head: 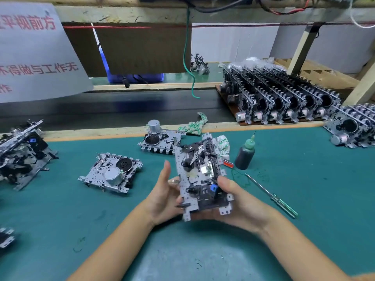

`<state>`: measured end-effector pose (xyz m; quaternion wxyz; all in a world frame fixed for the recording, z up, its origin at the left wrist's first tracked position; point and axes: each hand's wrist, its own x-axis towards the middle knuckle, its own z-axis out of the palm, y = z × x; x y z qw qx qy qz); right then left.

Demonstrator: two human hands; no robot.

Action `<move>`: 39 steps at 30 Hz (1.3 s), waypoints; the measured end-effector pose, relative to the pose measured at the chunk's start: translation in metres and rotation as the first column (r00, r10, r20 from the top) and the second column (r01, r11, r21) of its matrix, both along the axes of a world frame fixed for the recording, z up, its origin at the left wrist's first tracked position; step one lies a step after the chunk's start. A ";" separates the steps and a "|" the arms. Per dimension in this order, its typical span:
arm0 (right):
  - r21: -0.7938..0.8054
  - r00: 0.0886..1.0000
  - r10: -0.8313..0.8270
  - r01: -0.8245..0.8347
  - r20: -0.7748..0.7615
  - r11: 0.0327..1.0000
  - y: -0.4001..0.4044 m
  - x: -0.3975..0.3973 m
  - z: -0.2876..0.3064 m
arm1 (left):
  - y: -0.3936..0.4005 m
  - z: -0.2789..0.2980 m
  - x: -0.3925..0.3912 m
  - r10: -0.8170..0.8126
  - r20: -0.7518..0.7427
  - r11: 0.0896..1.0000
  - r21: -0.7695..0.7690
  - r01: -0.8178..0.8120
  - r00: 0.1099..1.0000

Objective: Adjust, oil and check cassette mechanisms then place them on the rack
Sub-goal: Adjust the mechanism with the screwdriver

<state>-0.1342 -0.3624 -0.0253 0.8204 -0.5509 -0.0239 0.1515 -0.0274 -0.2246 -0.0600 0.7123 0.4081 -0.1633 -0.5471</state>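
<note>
A metal cassette mechanism [199, 177] stands tilted on end above the green mat, held between both hands. My left hand [165, 196] cups its left edge, with the forefinger straight up and the thumb against the plate. My right hand [237, 203] grips its lower right corner, thumb pressed beside a blue part. The dark oil bottle [245, 154] with a green nozzle stands just right of the mechanism. A green-handled screwdriver [272, 196] lies on the mat to the right. The rack [281, 98] at the back right holds several rows of mechanisms.
Two mechanisms lie flat on the mat, one at left [112, 172] and one behind [161, 138]. A pile of mechanisms [22, 153] sits far left; another group [353, 126] far right. Crumpled cloths [194, 124] lie near the wooden ledge. A green wire [187, 63] hangs down.
</note>
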 end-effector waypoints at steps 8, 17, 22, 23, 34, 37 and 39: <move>-0.680 0.894 -0.375 0.434 0.244 0.591 0.006 -0.010 -0.004 | 0.007 -0.002 -0.006 -0.049 -0.144 0.967 -0.255 0.010 0.988; -0.941 0.911 -0.409 -0.090 0.054 -0.325 -0.064 -0.023 -0.016 | -0.001 -0.014 -0.002 0.092 -0.219 0.988 -0.101 -0.117 0.971; -0.905 0.974 -0.190 0.189 0.124 0.382 -0.058 -0.001 -0.007 | -0.001 -0.018 0.001 0.120 -0.321 0.988 -0.049 -0.143 0.940; -0.864 0.978 -0.178 0.182 0.110 0.469 -0.054 0.006 -0.005 | 0.000 -0.018 0.001 0.116 -0.321 0.989 -0.048 -0.139 0.940; -0.386 0.992 -0.019 -0.031 -0.124 0.922 -0.046 0.013 -0.018 | 0.000 -0.024 0.010 0.090 -0.373 0.993 -0.034 -0.110 0.924; -0.418 0.990 0.039 -0.093 -0.135 0.904 -0.041 0.014 -0.019 | -0.001 -0.026 0.010 0.089 -0.378 0.994 -0.029 -0.108 0.922; -0.445 0.987 0.024 -0.094 -0.161 0.891 -0.037 0.015 -0.020 | -0.002 -0.027 0.009 0.082 -0.384 0.994 -0.035 -0.103 0.919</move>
